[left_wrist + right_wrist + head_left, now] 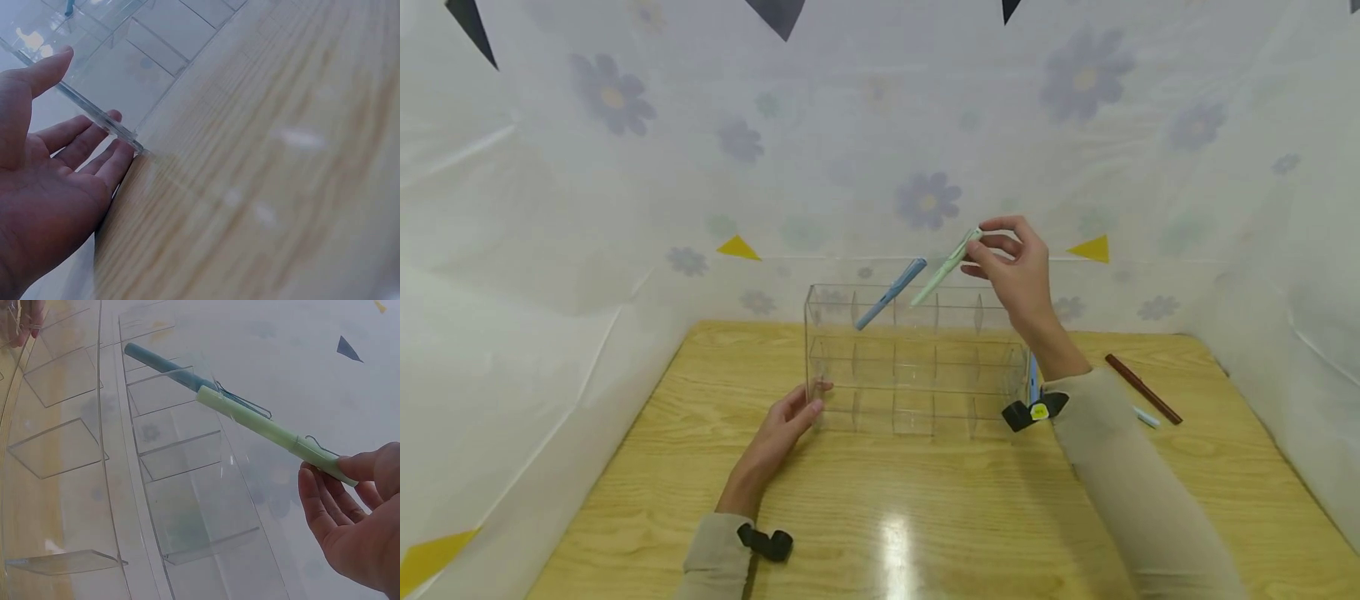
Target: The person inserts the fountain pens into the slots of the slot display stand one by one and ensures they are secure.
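Note:
My right hand [1018, 267] pinches a light green pen [943, 271] near its clip end, between thumb and fingers. The pen slants down left, its lower end over the top row of a clear acrylic rack [913, 387]. Beside it a blue pen [891, 293] leans in a top-row compartment; in the right wrist view the green pen [269, 428] overlaps it. Low at the rack's left side is my left hand [786, 425]. The left wrist view shows its fingers [78, 140] extended against the rack's side edge, thumb raised apart from them.
Right of the rack, a dark brown pen [1142, 387] lies on the wooden table [865, 517]. A pale blue pen [1146, 417] beside it is partly covered by my right sleeve. Another blue pen [1033, 379] shows behind my right wrist. A flowered white sheet [850, 167] hangs behind.

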A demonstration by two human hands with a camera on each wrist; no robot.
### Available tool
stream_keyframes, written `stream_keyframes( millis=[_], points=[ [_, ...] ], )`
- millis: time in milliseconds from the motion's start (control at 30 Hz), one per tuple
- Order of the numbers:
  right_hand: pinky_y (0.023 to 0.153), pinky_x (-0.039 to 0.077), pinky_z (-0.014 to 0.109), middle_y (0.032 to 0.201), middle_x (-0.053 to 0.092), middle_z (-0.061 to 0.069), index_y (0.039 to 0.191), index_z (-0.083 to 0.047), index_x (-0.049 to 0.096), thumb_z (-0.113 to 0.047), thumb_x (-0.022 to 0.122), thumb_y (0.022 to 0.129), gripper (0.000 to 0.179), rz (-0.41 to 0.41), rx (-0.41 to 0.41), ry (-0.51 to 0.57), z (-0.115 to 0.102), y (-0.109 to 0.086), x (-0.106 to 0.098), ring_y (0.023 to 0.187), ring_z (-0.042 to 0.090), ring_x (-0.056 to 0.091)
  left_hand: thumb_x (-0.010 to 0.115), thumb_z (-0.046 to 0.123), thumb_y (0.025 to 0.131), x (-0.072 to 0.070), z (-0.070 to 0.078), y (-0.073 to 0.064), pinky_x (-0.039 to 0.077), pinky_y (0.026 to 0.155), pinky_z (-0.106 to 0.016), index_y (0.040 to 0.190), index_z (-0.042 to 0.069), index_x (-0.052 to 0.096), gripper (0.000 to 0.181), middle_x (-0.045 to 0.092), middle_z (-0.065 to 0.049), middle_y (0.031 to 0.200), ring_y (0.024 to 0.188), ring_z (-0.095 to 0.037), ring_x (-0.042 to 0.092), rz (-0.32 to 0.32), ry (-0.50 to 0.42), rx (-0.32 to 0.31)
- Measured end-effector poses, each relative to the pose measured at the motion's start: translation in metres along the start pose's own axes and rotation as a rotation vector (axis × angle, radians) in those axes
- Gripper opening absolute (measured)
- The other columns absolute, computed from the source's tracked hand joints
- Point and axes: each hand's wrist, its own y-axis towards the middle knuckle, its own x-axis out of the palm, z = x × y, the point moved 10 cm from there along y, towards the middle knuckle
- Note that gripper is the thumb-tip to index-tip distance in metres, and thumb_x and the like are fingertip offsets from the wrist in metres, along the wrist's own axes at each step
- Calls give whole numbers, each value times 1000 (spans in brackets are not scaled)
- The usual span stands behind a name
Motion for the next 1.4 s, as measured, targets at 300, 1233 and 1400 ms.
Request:
stream_keyframes(
  millis=[300,1233,1400],
  points=[
    [80,59,32,107,71,26,120,11,58,-4,67,99,27,-91,60,-164,15,-2,12,89,20,74,53,29,109,1,-2,1,29,115,-55,151,10,50,45,45,-6,158,148,-26,35,-7,-14,1],
    [82,59,36,114,68,32,124,15,52,-5,65,101,32,-248,168,-263,24,-7,1,93,20,75,53,30,110,4,-2,4,31,113,-56,151,11,49,46,44,-8,158,148,-28,35,-11,1,9],
    [83,59,36,118,65,33,125,5,56,-5,66,101,28,-222,170,-246,21,-9,-8,93,14,74,53,30,109,5,-3,5,32,113,-52,151,12,50,45,44,-6,158,148,-25,35,-12,6,-2]
  ],
)
